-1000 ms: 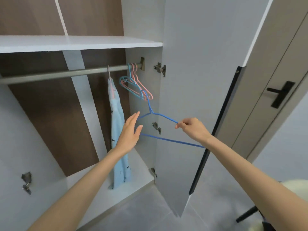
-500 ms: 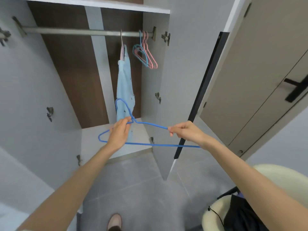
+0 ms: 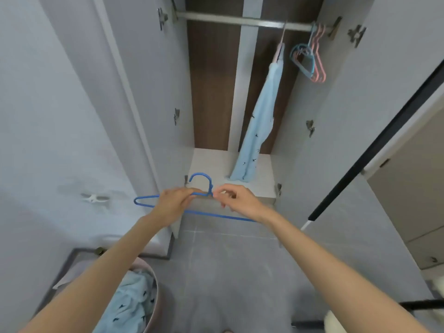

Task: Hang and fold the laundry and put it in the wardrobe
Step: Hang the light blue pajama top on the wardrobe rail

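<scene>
A thin blue wire hanger (image 3: 200, 179) lies level in front of the open wardrobe, hook pointing away from me. My left hand (image 3: 174, 204) grips its left shoulder. My right hand (image 3: 237, 200) pinches the wire just right of the hook's neck. Inside, a light blue patterned garment (image 3: 258, 123) hangs from the metal rail (image 3: 240, 20), its hem resting on the wardrobe floor (image 3: 211, 162). Spare pink and teal hangers (image 3: 310, 61) hang at the rail's right end. More light blue patterned laundry (image 3: 129, 304) fills a basket at the bottom left.
Both wardrobe doors stand open, the left door (image 3: 72, 116) and the right door (image 3: 348, 140) flanking the opening. The laundry basket's rim (image 3: 153, 282) is by my left forearm. Grey tiled floor (image 3: 228, 260) lies below. A chair edge (image 3: 341, 323) shows at the bottom right.
The view has tilted down and shifted left. My right hand slid along the hanger from its right shoulder to the hook's neck. The basket has come into view.
</scene>
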`<state>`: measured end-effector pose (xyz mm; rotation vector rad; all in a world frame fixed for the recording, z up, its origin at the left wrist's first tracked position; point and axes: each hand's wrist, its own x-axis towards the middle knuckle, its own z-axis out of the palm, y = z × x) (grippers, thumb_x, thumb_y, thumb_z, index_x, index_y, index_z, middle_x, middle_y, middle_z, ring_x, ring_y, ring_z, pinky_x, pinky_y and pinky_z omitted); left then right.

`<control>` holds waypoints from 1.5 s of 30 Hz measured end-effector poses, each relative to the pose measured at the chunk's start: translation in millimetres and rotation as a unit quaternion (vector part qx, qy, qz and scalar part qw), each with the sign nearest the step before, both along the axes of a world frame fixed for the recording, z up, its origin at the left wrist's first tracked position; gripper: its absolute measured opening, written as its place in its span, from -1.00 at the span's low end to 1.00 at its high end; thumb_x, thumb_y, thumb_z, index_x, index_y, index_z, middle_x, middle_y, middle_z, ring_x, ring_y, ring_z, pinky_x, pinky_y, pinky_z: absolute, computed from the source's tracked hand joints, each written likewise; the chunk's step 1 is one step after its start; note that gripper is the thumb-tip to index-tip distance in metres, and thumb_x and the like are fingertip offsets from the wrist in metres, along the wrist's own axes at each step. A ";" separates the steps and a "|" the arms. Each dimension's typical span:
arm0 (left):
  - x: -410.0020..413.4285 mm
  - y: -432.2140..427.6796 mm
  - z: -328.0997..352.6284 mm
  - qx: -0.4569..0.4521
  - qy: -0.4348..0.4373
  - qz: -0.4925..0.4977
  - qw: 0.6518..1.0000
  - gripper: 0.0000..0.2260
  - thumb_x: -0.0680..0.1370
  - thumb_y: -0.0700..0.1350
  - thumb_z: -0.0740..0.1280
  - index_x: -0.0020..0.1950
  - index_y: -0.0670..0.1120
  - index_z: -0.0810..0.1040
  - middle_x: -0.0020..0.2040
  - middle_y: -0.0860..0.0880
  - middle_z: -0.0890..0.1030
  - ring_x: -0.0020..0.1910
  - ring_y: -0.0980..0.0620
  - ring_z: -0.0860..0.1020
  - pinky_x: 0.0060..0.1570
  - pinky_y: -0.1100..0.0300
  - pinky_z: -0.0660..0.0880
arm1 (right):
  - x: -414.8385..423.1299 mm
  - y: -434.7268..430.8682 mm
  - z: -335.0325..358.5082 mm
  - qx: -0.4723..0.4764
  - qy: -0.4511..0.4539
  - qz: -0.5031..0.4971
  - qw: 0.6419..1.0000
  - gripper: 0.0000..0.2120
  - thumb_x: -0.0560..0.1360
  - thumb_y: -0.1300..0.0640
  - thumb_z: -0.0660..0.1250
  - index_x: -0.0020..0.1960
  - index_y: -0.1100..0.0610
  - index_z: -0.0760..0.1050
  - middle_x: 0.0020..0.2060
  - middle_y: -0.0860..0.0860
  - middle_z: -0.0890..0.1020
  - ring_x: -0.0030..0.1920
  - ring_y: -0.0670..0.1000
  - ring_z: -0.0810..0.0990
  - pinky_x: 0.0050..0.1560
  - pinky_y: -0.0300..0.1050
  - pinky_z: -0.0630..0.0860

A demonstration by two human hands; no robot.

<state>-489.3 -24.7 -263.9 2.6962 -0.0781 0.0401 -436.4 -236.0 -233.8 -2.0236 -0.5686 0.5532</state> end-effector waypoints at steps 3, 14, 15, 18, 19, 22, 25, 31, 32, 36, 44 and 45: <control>-33.7 33.9 -12.0 -0.016 0.038 0.027 0.999 -0.70 0.67 -0.12 0.06 0.30 0.08 0.48 -0.07 0.09 0.52 0.01 0.00 0.50 -0.08 0.13 0.23 | -24.4 57.1 -9.9 0.015 -0.023 0.042 0.999 -0.94 0.54 -0.03 0.33 -0.06 -0.09 0.57 -0.29 -0.08 0.59 -0.28 -0.22 0.49 -0.22 -0.33 0.38; -155.4 149.1 -101.6 -0.203 -0.010 0.248 0.947 -0.78 0.60 -0.23 0.22 0.18 -0.04 0.56 0.08 -0.08 0.49 0.03 -0.02 0.50 0.11 0.13 0.44 | -93.4 159.4 -112.3 -0.094 -0.004 -0.007 0.995 -0.78 0.62 0.09 0.16 -0.11 0.03 0.55 -0.35 -0.09 0.58 -0.41 -0.20 0.43 -0.33 -0.26 0.31; -166.4 154.9 -112.8 -0.219 0.001 0.261 0.940 -0.78 0.61 -0.21 0.21 0.17 0.01 0.54 0.09 -0.04 0.47 0.01 0.05 0.50 0.06 0.21 0.44 | -98.6 164.0 -122.1 -0.106 -0.002 -0.016 0.994 -0.78 0.62 0.10 0.15 -0.11 0.03 0.53 -0.32 -0.06 0.59 -0.41 -0.19 0.42 -0.35 -0.26 0.31; -197.8 167.8 -151.8 -0.233 0.039 0.285 0.929 -0.80 0.62 -0.16 0.20 0.20 0.03 0.49 0.10 0.01 0.51 -0.05 0.22 0.48 -0.09 0.38 0.39 | -112.0 176.9 -152.5 -0.117 0.008 -0.048 0.992 -0.78 0.65 0.12 0.11 -0.06 0.07 0.50 -0.25 0.00 0.60 -0.41 -0.17 0.41 -0.34 -0.21 0.32; -208.2 170.9 -166.6 -0.240 0.044 0.291 0.925 -0.81 0.61 -0.17 0.22 0.21 -0.01 0.48 0.11 0.00 0.54 -0.05 0.21 0.49 -0.08 0.37 0.41 | -116.0 180.7 -163.4 -0.109 0.014 -0.063 0.992 -0.77 0.65 0.12 0.10 -0.04 0.10 0.51 -0.24 0.02 0.60 -0.40 -0.16 0.41 -0.31 -0.16 0.33; -235.6 178.9 -220.9 -0.251 0.071 0.315 0.912 -0.82 0.60 -0.20 0.24 0.19 -0.07 0.47 0.16 -0.06 0.54 0.07 0.04 0.53 0.09 0.13 0.49 | -124.5 191.3 -200.7 -0.068 0.027 -0.101 0.992 -0.73 0.66 0.10 0.10 0.02 0.16 0.55 -0.28 -0.03 0.57 -0.41 -0.17 0.42 -0.26 -0.16 0.35; -256.1 186.0 -284.8 -0.242 0.112 0.352 0.897 -0.79 0.61 -0.17 0.21 0.24 -0.08 0.46 0.16 -0.09 0.53 0.07 0.00 0.51 0.08 0.17 0.45 | -126.3 203.4 -242.6 -0.017 0.035 -0.095 0.995 -0.74 0.65 0.09 0.12 0.00 0.15 0.57 -0.33 -0.07 0.56 -0.48 -0.24 0.43 -0.32 -0.28 0.29; -258.2 202.3 -414.1 -0.229 0.116 0.373 0.892 -0.70 0.61 -0.19 0.23 0.34 -0.12 0.40 0.19 -0.06 0.48 0.08 0.07 0.45 0.08 0.27 0.35 | -124.3 224.7 -337.3 0.014 0.024 -0.048 0.998 -0.85 0.64 0.05 0.15 0.02 0.10 0.43 -0.31 -0.02 0.64 -0.52 -0.23 0.42 -0.33 -0.22 0.26; -255.7 204.6 -435.2 -0.226 0.115 0.371 0.893 -0.69 0.61 -0.19 0.23 0.35 -0.12 0.38 0.21 -0.08 0.47 0.07 0.08 0.44 0.07 0.29 0.34 | -124.3 226.3 -352.8 0.012 0.018 -0.037 0.999 -0.85 0.64 0.04 0.15 0.02 0.11 0.40 -0.30 -0.02 0.65 -0.52 -0.23 0.42 -0.33 -0.20 0.26; -244.5 213.1 -508.3 -0.210 0.129 0.355 0.902 -0.62 0.61 -0.17 0.23 0.44 -0.13 0.30 0.34 -0.13 0.41 0.20 -0.01 0.44 0.20 0.22 0.35 | -125.8 229.1 -403.2 0.015 0.011 -0.012 1.000 -0.79 0.64 0.03 0.16 0.05 0.18 0.35 -0.27 -0.02 0.67 -0.52 -0.26 0.44 -0.30 -0.21 0.28; -232.5 229.4 -589.0 -0.070 0.180 0.260 0.946 -0.48 0.60 -0.21 0.25 0.53 -0.13 0.16 0.54 -0.11 0.16 0.51 -0.09 0.14 0.43 0.12 0.13 | -129.6 220.7 -451.2 0.058 0.010 -0.034 0.998 -0.82 0.63 0.07 0.19 0.02 0.20 0.39 -0.30 0.02 0.67 -0.52 -0.28 0.46 -0.45 -0.50 0.32; -230.3 231.5 -595.3 -0.051 0.188 0.253 0.948 -0.48 0.60 -0.21 0.24 0.53 -0.13 0.14 0.55 -0.10 0.13 0.51 -0.08 0.12 0.44 0.11 0.12 | -129.7 220.1 -455.2 0.059 0.011 -0.035 0.998 -0.84 0.62 0.07 0.20 0.01 0.18 0.39 -0.31 0.02 0.67 -0.52 -0.27 0.46 -0.45 -0.49 0.32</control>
